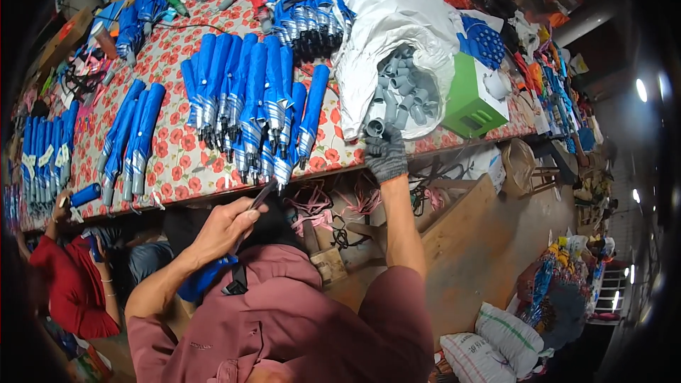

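Observation:
My left hand (228,225) is closed around the dark metal shaft of a folded blue umbrella (202,280), whose blue cloth shows below the hand, partly hidden by my forearm. My right hand (386,157), in a grey striped knit glove, is at the mouth of a large white sack (404,21). Its fingertips are on a hollow grey plastic umbrella handle (374,128) at the sack's lower rim. Many similar grey pieces (403,85) lie inside the sack. In front of me lies a pile of folded blue umbrellas (241,85), their metal tips toward me.
The table (184,163) has a red-flowered cover. Umbrellas with grey ends (135,142) lie left, and a tied bundle (306,7) lies behind. A green box (472,96) stands right of the sack. A co-worker in red (74,284) sits at left. A wooden plank (454,223) is below the table edge.

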The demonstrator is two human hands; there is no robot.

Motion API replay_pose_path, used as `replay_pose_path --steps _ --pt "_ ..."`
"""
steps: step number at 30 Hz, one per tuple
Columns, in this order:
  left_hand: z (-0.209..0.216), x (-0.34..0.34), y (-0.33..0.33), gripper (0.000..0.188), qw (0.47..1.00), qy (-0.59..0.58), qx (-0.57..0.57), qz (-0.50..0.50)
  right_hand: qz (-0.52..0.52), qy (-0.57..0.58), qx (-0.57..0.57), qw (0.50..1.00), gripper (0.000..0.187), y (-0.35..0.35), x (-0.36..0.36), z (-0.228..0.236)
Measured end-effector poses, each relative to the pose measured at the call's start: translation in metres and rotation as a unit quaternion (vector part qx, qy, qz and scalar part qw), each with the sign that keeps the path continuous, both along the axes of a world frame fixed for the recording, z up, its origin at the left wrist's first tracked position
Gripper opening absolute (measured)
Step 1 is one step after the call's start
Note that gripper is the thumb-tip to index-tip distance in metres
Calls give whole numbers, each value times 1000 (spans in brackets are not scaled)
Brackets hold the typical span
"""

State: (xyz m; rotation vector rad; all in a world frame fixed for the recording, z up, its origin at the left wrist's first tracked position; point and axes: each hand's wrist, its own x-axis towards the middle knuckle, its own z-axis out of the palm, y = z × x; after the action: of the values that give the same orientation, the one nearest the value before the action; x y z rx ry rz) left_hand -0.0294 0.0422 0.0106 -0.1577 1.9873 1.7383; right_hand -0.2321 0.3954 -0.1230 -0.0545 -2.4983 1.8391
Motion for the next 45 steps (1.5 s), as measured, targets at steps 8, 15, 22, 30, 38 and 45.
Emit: replay_pose_path --steps 8,15,22,30,38,45 --pt "18 -8 11 23 977 178 -101 -58 81 -137 -407 899 49 -84 81 84" --pt "21 7 2 25 964 217 -146 -56 265 -139 -387 872 48 -113 110 118" --pt "13 15 -9 24 950 223 -210 -65 324 -128 -233 908 53 -118 111 119" --pt "4 22 -13 21 910 301 -281 -44 354 54 -48 933 47 -122 111 123" --pt "-5 30 -16 18 890 322 -320 -38 405 59 3 913 45 -125 102 124" --pt "-19 32 -17 18 864 340 -370 -27 381 -150 -123 904 38 -137 109 113"
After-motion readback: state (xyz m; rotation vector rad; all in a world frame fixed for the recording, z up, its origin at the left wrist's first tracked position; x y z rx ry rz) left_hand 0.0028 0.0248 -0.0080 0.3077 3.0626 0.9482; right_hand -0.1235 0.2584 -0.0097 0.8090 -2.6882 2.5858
